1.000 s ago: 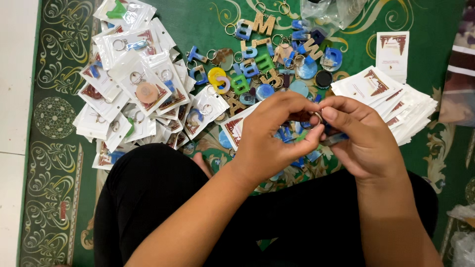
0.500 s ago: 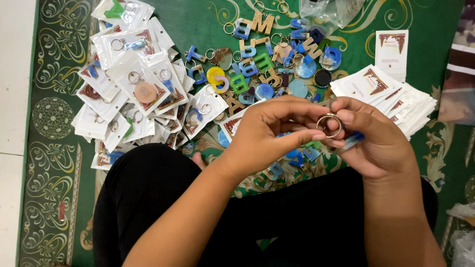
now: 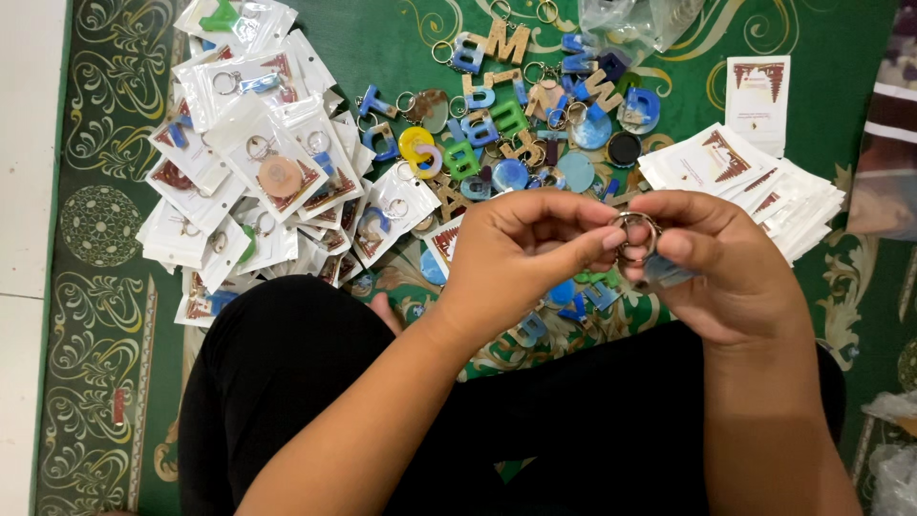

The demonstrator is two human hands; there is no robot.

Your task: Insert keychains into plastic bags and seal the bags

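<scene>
My left hand [image 3: 521, 258] & right hand [image 3: 726, 268] both pinch 1 small silver metal key ring [image 3: 634, 232], fingers curled tight, just above my black-clothed lap [image 3: 315, 382], near the pile of colourful letter keychains [image 3: 516, 124].

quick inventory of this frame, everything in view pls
key ring: one, metal, pinched between both hands
blue piece: one, under the right fingers, shape unclear
letter keychains: many, blue, green, yellow, wood-tone, loose pile top centre
bagged keychains: many, clear-white pouches, heap on the left
cards: a stack plus one apart, white with brown print, right
plastic bag: one, clear, top edge
carpet: green with gold scrolls, under everything
floor: white, far left
legs: black trousers, bottom
left hand: fingertips on the ring
right hand: fingertips on the ring
</scene>
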